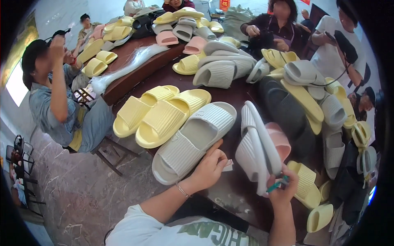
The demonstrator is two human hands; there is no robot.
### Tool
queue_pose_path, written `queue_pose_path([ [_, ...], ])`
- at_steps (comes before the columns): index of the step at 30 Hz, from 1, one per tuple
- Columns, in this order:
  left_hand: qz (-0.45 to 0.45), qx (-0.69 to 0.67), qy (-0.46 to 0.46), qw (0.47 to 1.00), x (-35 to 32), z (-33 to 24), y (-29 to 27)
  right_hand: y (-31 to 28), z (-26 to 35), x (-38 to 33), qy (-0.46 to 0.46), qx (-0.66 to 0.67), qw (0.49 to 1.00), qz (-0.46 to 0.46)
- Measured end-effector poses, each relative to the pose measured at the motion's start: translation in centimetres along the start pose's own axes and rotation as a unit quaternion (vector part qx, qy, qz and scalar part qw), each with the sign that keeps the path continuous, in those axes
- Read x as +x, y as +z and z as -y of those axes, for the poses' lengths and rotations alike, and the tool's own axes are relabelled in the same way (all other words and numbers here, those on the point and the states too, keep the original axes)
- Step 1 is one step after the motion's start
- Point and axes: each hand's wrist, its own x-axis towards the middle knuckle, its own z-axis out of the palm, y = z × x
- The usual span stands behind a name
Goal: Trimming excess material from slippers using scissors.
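A pair of ribbed grey slippers (180, 158) lies before me, toes pointing toward me. My left hand (209, 168) rests against its right edge, fingers curled, with a small white tag (228, 165) at the thumb and index finger. My right hand (284, 186) grips the lower end of another grey slipper pair (250, 153), which stands tilted on its side. A thin teal tool (276, 184) also sticks out of the right hand; its kind is unclear. A pink slipper (279, 137) shows partly behind that pair. Two yellow slippers (170, 123) lie left of the grey ones.
Piles of grey, yellow and black slippers (283, 106) crowd the dark table (217, 188) ahead and at the right. White strands (135, 61) lie across a brown table. A person (61, 94) sits at the left beside a stool (108, 153); several others stand behind the table.
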Motion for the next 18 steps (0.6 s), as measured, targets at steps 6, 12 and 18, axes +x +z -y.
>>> queue_pose_path([
  [6, -0.022, 0.032, -0.002, 0.999, 0.2, 2.3, -0.7, 0.0, -2.6, -2.1, 0.17, 0.11, 0.971, -0.124],
  [12, 0.0, 0.063, 0.027, 0.998, 0.6, 4.9, -2.2, 0.4, -6.8, -4.8, 0.254, 0.166, 0.943, -0.133],
  [18, -0.028, 0.069, 0.024, 0.997, 1.0, 6.6, -3.3, 0.5, -8.3, -5.9, 0.245, 0.155, 0.949, -0.122],
])
